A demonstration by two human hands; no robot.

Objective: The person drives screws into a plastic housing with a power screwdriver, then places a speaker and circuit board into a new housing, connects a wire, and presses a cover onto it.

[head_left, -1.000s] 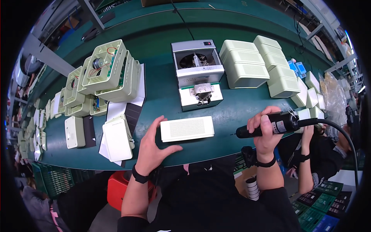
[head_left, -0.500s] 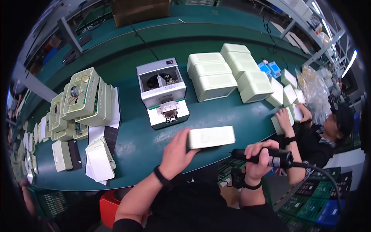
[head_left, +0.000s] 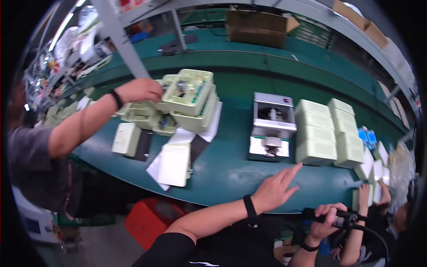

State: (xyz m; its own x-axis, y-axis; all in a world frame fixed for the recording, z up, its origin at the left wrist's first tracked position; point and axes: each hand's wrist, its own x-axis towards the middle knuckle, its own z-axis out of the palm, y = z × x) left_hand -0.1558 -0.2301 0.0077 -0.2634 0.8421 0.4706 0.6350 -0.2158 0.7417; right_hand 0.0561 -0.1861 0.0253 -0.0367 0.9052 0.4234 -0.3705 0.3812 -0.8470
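Observation:
My left hand [head_left: 275,191] is open and empty, its fingers stretched out above the green bench, in front of the row of pale green plastic boxes and the grey screw feeder [head_left: 273,121]. The nearest box [head_left: 316,152] in that row lies just beyond my fingertips. At the bench's front edge, my right hand [head_left: 327,220] is closed around a black electric screwdriver [head_left: 349,219], with its cord hanging off to the right. The screwdriver's tip is blurred against the dark background.
Open casings with wiring [head_left: 189,91] are stacked at the left, where a co-worker's hand [head_left: 142,91] reaches in. White covers [head_left: 174,164] lie on papers nearby. A second row of boxes [head_left: 349,149] and another co-worker's hands [head_left: 364,196] are at the right. A red stool [head_left: 149,222] stands below.
The box that was in my left hand has been let go, and the nearer row looks one box longer. My view has turned left. A co-worker's arm has come in at left.

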